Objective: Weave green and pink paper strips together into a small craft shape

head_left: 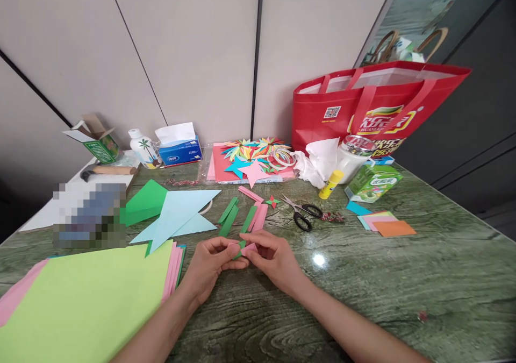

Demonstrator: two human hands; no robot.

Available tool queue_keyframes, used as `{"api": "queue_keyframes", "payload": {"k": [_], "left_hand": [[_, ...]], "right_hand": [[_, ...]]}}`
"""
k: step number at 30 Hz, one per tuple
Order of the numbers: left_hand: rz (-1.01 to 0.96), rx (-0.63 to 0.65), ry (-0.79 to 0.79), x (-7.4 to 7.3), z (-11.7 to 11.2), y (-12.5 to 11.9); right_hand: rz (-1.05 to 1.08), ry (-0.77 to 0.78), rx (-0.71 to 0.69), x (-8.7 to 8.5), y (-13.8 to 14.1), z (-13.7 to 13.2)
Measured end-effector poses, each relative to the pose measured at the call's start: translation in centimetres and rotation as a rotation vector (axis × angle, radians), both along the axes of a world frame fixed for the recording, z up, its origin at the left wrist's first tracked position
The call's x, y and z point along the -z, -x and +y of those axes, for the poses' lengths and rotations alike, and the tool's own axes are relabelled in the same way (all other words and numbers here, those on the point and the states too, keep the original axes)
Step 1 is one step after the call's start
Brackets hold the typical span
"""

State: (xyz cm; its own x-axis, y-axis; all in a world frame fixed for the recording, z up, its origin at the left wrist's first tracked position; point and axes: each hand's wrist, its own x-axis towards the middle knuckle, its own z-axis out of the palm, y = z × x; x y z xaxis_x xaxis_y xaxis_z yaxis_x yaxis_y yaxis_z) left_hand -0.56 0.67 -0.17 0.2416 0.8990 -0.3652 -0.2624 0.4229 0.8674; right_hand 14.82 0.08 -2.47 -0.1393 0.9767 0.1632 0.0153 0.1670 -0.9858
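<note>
Two-handed, pinching a small pink-and-green paper piece (242, 249) over the table (363, 287): with thumb and fingers of the left hand (209, 260) closed on one side, with fingertips of the right hand (274, 253) nearly together on the other. Judging by the crossed colours, apparently at a folding or interlocking step; likely calling for a firm left pinch and a careful press or tuck from the right. Just beyond, loose green strips (229, 221) and pink strips (260, 216), then a small folded star (273, 201) near open scissors (299, 211). Farther back, a yellow glue stick (331, 185), with no readable label, near a green carton (373, 183) bearing white characters, too slanted to make out surely. Along the back, a white bottle (145, 150) printed with a palm tree, then a blue tissue box (180, 152) with tiny, unreadable lettering. Rearmost at right, a red bag (316, 123) with a QR code (332, 112) and "HUANLE" legible under large Chinese characters.
</note>
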Motion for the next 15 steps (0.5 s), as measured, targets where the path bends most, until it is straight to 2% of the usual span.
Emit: {"api": "queue_keyframes", "payload": {"k": [11, 15], "left_hand": [[-0.071, -0.003, 0.058, 0.26, 0.29, 0.0], [-0.042, -0.009, 0.023, 0.25, 0.3, -0.09]], "right_hand": [[-0.021, -0.02, -0.017, -0.2, -0.39, 0.2], [-0.023, -0.017, -0.013, -0.22, -0.37, 0.19]]}}
